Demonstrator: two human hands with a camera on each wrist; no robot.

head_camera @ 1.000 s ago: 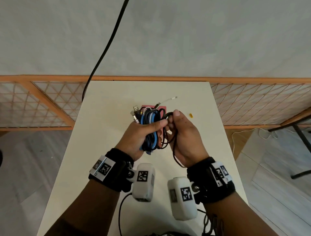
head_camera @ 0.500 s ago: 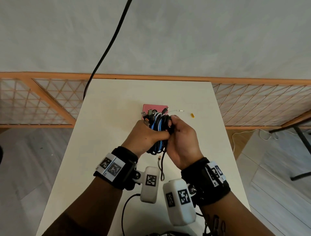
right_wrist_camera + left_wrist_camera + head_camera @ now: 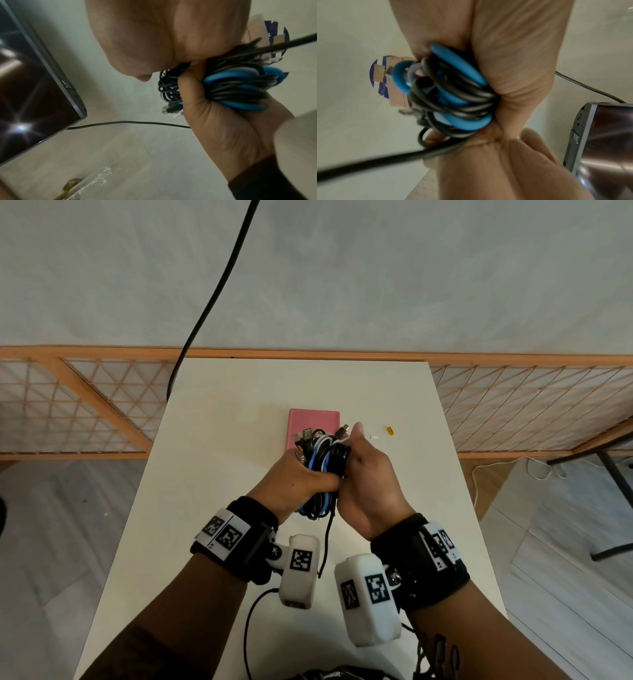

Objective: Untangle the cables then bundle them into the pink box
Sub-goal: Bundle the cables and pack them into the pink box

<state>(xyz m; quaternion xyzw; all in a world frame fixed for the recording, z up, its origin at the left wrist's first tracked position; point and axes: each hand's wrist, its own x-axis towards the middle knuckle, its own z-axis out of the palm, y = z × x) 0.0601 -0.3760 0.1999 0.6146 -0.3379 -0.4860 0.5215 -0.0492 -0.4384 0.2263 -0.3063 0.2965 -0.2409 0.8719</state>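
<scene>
A coiled cable bundle (image 3: 323, 470) of black, blue and white leads is held above the table, just in front of the flat pink box (image 3: 314, 421). My left hand (image 3: 296, 479) grips the bundle (image 3: 453, 94) round its middle from the left. My right hand (image 3: 368, 477) is curled round its right side with the thumb pointing up. A loose black cable tail (image 3: 327, 539) hangs down between my wrists. In the right wrist view the left hand's fingers wrap the bundle (image 3: 236, 86), and USB plugs stick out at its far end.
The white table (image 3: 205, 508) has a small yellow piece (image 3: 390, 431) and a thin white cable tip (image 3: 373, 436) right of the box. A thick black cord (image 3: 212, 302) hangs at the far left edge. A wooden lattice fence (image 3: 85, 405) stands behind. A dark screen (image 3: 34, 94) shows in both wrist views.
Both hands came together and moved forward toward the pink box. The loose black loop the right hand was pinching is now drawn against the bundle.
</scene>
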